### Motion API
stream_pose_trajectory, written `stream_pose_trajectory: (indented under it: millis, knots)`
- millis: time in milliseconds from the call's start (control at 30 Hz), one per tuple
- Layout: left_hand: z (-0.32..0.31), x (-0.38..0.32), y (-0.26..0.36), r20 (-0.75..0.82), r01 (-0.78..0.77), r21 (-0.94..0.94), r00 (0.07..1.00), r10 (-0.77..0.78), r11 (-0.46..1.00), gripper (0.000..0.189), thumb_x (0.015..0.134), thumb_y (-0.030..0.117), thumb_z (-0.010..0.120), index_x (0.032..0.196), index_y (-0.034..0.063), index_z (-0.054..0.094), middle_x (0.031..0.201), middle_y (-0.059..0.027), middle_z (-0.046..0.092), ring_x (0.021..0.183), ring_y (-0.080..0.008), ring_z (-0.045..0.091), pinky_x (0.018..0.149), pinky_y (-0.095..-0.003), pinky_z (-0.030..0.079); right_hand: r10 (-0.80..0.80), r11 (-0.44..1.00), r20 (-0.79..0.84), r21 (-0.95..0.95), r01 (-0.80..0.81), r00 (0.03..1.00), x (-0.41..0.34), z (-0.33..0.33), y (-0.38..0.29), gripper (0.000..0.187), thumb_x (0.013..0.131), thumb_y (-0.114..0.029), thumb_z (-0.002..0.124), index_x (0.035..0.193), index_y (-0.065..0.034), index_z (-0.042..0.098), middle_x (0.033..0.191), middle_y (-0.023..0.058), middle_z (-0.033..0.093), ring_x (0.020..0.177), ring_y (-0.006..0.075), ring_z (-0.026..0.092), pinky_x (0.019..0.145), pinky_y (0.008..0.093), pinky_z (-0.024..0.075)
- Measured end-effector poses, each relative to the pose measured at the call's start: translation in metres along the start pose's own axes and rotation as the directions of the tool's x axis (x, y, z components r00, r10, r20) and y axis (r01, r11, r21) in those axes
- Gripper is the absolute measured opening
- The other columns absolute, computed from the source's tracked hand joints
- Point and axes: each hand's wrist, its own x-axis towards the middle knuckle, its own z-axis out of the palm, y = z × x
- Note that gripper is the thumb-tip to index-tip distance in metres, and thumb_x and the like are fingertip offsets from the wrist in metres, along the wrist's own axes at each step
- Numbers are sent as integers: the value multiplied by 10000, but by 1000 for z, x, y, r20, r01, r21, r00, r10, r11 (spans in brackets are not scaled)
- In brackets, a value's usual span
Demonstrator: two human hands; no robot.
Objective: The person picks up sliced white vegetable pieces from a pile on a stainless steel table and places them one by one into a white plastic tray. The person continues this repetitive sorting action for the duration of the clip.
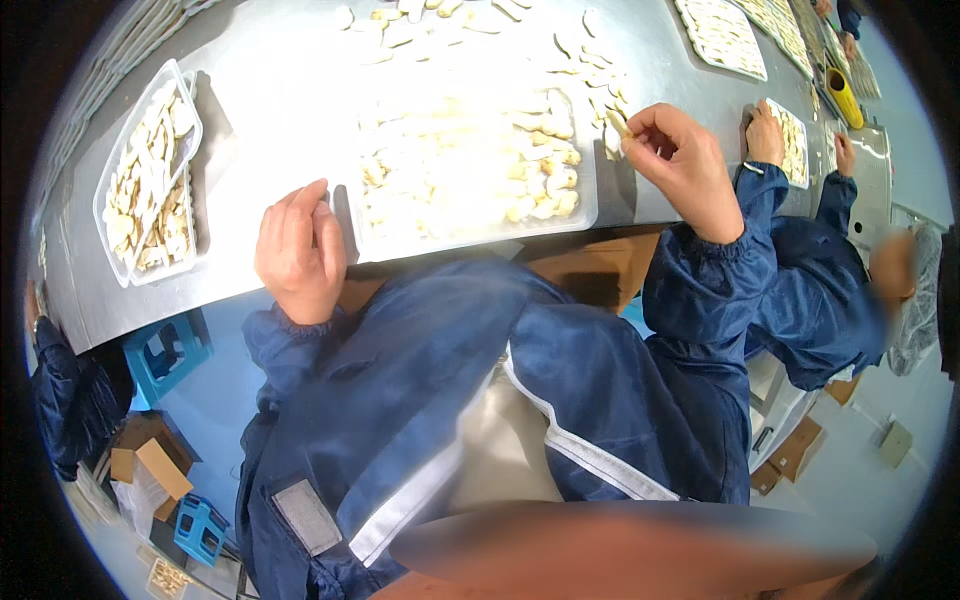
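Note:
A pale food slice (616, 123) with a brownish edge, perhaps mushroom, is pinched between the thumb and fingertips of my right hand (679, 161), just right of the tray. Directly before me at the table's near edge lies a translucent plastic tray (587, 196). Rows of similar slices (551, 176) fill it, and glare washes out its middle and left. To its left, my left hand (300, 244) rests at the table edge with fingers loosely bent; nothing shows in it. Loose slices (600, 79) are scattered beyond the tray and by my right hand.
Two overlapping plastic trays (196, 139) of slices stand on the steel table (247, 169) at left. A filled tray (724, 41) lies at far right. A co-worker (810, 277) at right has a hand on a smaller tray (796, 142). Blue stools (166, 356) stand below left.

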Motion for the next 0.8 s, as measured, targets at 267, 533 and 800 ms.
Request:
stream_pose_trajectory:
  millis: [267, 533, 800]
  knots:
    - [1, -2, -2, 16, 8, 20, 1000, -8, 1000, 256, 886, -70, 663, 1120, 3, 735, 992, -159, 735, 869, -331, 701, 765, -399, 568, -182, 980, -49, 67, 186, 982, -31, 30, -32, 116, 909, -59, 793, 949, 22, 722, 845, 82, 678, 723, 150, 615, 658, 297, 505]
    - [0, -3, -2, 3, 15, 15, 1000, -15, 1000, 263, 884, -67, 664, 1123, 15, 738, 991, -152, 735, 869, -327, 701, 766, -399, 567, -396, 911, -11, -127, 391, 918, -20, 56, -49, 102, 852, -50, 784, 909, -33, 702, 902, 107, 678, 784, 293, 667, 692, 376, 534]
    - [1, -3, -3, 4, 4, 25, 1000, -4, 1000, 291, 868, -73, 662, 1131, 25, 739, 986, -149, 733, 862, -318, 701, 756, -394, 566, -514, 844, -79, -221, 488, 854, -18, 67, -41, 44, 835, -117, 731, 842, -93, 694, 867, 39, 638, 838, 264, 645, 725, 406, 489]
